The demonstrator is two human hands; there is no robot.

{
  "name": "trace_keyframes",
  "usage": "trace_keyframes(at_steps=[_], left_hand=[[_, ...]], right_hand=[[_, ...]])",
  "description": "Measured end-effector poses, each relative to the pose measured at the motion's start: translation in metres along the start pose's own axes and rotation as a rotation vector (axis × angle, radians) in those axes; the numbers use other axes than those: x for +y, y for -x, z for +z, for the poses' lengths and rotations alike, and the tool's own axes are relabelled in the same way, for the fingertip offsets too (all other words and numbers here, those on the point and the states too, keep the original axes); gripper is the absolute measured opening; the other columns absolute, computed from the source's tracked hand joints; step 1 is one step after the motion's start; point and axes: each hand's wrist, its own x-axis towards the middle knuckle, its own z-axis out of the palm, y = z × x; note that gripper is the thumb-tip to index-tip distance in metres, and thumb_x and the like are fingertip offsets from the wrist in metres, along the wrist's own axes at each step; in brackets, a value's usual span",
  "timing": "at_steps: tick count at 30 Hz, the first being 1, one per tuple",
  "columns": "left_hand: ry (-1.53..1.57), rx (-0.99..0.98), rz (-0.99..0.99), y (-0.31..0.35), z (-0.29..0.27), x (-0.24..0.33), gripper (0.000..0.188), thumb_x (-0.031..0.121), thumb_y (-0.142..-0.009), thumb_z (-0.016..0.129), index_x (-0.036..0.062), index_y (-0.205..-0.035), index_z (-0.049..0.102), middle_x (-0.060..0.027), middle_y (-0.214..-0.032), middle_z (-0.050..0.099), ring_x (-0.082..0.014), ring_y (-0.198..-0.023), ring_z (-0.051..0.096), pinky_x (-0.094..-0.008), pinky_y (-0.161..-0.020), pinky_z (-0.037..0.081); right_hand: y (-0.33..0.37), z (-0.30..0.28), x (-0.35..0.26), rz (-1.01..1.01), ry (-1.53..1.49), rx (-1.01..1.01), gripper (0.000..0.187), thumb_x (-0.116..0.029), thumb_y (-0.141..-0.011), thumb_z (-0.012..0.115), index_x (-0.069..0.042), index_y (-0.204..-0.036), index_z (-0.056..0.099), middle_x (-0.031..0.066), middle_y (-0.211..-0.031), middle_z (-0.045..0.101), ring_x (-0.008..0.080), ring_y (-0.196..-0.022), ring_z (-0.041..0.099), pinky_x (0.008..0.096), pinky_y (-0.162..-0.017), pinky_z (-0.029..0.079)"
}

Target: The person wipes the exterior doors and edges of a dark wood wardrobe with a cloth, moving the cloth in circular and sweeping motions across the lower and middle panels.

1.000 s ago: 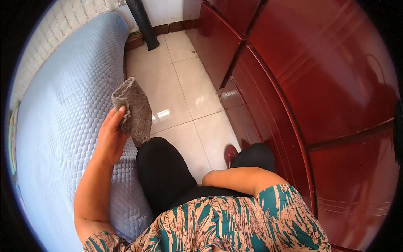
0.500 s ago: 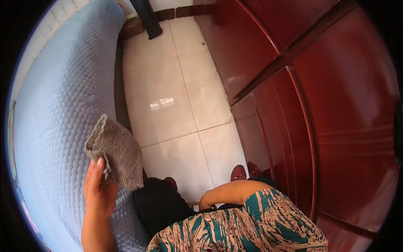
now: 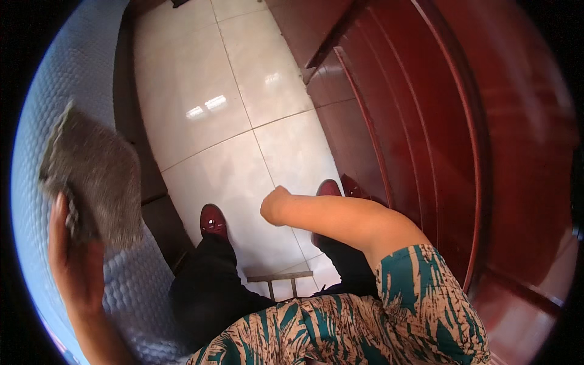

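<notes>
My left hand (image 3: 76, 267) is closed on a folded grey-brown cloth (image 3: 100, 176), thumb on the near side and the other fingers mostly behind it. The cloth has a fuzzy surface and a paler stitched edge, and it is held up over the light-blue quilted bed cover (image 3: 67, 91). Across my front reaches my right arm, and my right hand (image 3: 275, 205) hangs over the floor between my shoes, bent down at the wrist. Its fingers are hidden from view, and nothing shows in it.
Glossy dark-red wooden cabinet panels (image 3: 420, 109) rise along the right. Pale tiles (image 3: 188, 67) cover the floor between cabinet and bed. My dark-red shoes (image 3: 213, 220) stand on them. A brown bar with two uprights (image 3: 280, 277) shows between my legs. The bed's dark side (image 3: 159, 225) runs along the left.
My view has shifted. My left hand with the cloth now appears farther left. My right hand has come forward from near my body to between my shoes.
</notes>
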Motion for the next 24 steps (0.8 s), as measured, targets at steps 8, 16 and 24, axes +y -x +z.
trace_keyframes(at_steps=[8, 16, 24], left_hand=[[-0.073, -0.167, -0.067, 0.018, 0.095, -0.046, 0.035, 0.029, -0.09, 0.056, 0.0085, -0.118, 0.051, -0.0025, -0.108, 0.058, -0.0139, -0.099, 0.056, -0.0291, -0.083, 0.046], [0.296, -0.361, -0.125, 0.082, 0.208, -0.104, 0.029, 0.024, -0.094, 0.046, 0.0041, -0.115, 0.048, -0.0095, -0.109, 0.057, -0.0232, -0.098, 0.056, -0.0428, -0.085, 0.046], [0.489, -0.293, -0.32, 0.092, 0.272, -0.166, 0.023, 0.023, -0.094, 0.046, 0.0049, -0.108, 0.048, -0.0091, -0.103, 0.057, -0.0245, -0.093, 0.058, -0.0428, -0.081, 0.05]], right_hand=[[0.083, 0.049, -0.053, 0.029, -0.146, 0.118, 0.028, -0.009, -0.077, 0.058, -0.004, -0.104, 0.062, 0.0144, -0.105, 0.064, 0.0289, -0.099, 0.062, 0.0446, -0.076, 0.049], [0.207, 0.097, -0.089, 0.007, -0.232, 0.539, 0.023, -0.013, -0.083, 0.049, -0.004, -0.102, 0.059, 0.0156, -0.1, 0.062, 0.0319, -0.095, 0.061, 0.043, -0.079, 0.047], [0.21, 0.132, -0.14, 0.086, -0.267, 0.526, 0.025, -0.013, -0.083, 0.049, -0.006, -0.105, 0.059, 0.0154, -0.102, 0.063, 0.0319, -0.097, 0.061, 0.0443, -0.08, 0.046]])
